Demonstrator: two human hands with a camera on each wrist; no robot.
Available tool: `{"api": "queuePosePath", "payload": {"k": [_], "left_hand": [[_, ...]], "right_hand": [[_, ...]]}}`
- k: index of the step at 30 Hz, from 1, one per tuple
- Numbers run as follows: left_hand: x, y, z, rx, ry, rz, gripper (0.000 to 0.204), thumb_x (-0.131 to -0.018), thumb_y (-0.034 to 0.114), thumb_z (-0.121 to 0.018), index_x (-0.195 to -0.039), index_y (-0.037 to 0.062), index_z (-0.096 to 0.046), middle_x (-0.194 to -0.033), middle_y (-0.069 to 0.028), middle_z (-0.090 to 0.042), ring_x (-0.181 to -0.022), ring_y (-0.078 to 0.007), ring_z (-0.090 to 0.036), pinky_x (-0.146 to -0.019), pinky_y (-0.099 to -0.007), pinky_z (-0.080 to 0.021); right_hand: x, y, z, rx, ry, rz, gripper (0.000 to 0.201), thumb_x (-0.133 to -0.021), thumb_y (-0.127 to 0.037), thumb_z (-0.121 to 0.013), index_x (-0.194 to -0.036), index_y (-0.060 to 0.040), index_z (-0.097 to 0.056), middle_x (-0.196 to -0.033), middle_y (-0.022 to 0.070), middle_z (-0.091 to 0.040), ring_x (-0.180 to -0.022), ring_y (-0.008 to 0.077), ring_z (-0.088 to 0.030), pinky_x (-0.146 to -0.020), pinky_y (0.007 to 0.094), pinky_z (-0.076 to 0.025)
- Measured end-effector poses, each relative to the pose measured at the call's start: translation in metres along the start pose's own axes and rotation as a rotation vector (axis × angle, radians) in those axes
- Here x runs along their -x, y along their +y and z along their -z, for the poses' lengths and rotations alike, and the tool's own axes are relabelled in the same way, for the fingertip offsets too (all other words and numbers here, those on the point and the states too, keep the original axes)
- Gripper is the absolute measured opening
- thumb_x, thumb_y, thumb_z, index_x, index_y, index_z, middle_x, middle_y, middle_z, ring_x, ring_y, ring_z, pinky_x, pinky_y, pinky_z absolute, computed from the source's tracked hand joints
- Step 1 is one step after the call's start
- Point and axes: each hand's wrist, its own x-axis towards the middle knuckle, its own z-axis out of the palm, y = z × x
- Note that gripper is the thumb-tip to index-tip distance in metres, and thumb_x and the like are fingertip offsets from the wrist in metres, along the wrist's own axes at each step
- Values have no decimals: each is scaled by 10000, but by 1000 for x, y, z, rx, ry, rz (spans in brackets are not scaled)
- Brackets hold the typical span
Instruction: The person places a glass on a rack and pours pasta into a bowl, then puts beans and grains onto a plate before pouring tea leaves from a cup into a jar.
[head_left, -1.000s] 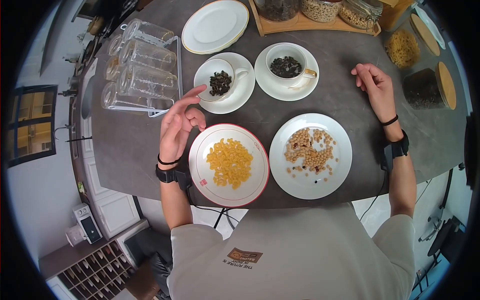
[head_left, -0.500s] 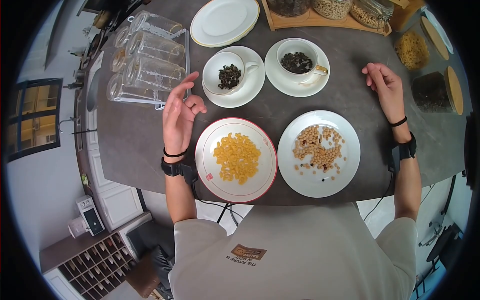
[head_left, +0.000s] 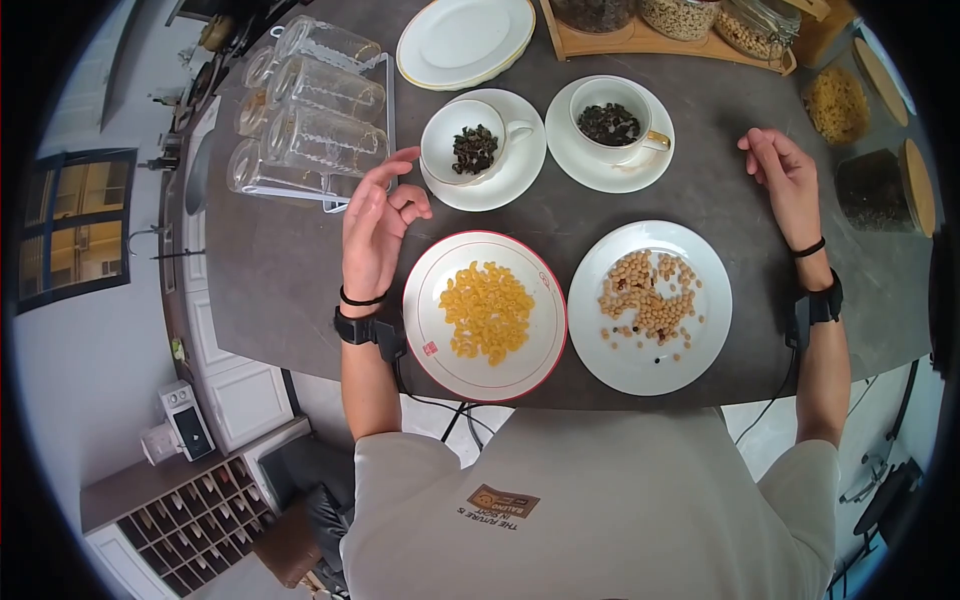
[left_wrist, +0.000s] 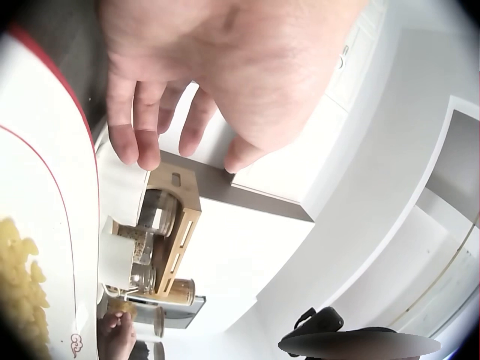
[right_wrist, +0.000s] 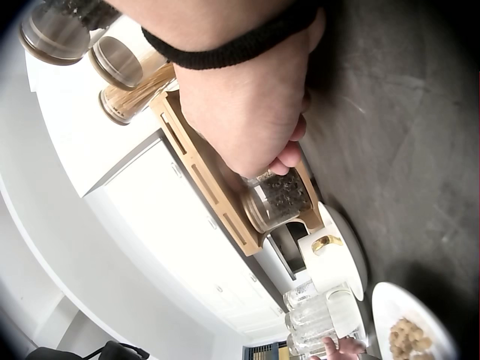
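My left hand (head_left: pixel 372 240) rests at the left of the red-rimmed plate (head_left: pixel 425 300), palm inward and fingers loosely bent, holding nothing. On that plate lies a pile of yellow macaroni (head_left: pixel 487 312). Its fingertips are near a white cup (head_left: pixel 437 150) of dark dried leaves on a saucer (head_left: pixel 510 185). My right hand (head_left: pixel 790 195) rests on the table at the right, its fingers loosely curled around nothing. Between the hands, a white plate (head_left: pixel 600 370) bears tan beans (head_left: pixel 650 305) with a few dark ones. A second cup (head_left: pixel 630 152), gold-handled, also contains dark leaves.
Glass tumblers (head_left: pixel 325 140) lie on a rack at the left. Behind the cups stand stacked white plates (head_left: pixel 465 45) and a wooden rack (head_left: pixel 680 60) with jars. Two wooden-lidded jars, one with yellow pasta (head_left: pixel 838 105), one dark (head_left: pixel 870 190), are beyond my right hand.
The head view has shifted, so the table and everything on it appear farther right. Both hands keep nearly the same pose and place beside the plates.
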Motion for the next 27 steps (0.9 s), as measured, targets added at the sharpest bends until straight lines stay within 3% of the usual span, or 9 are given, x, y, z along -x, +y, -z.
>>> {"api": "queuePosePath", "payload": {"k": [14,27], "left_hand": [[0,-2,5,36,-14,30,424,-1061,295,-527,-1292,-60,-553,-1353,-176,-528,-982,-196,-605,-867,-349,-492],[0,0,2,25,-9,13,421,-1062,287,-521,-1294,-64,-548,-1424,-203,-484,-1002,-201,-630,-868,-356,-516]], "right_hand": [[0,-3,-2,-18,-6,13,300,-1061,-298,-587,-959,-51,-722,-722,-70,-550,-669,14,-443,-600,197,-345],[1,-3,-2,-9,-2,3,290,-1059,-291,-593,-968,-51,-727,-722,-74,-555,-673,17,-453,-606,200,-353]]}}
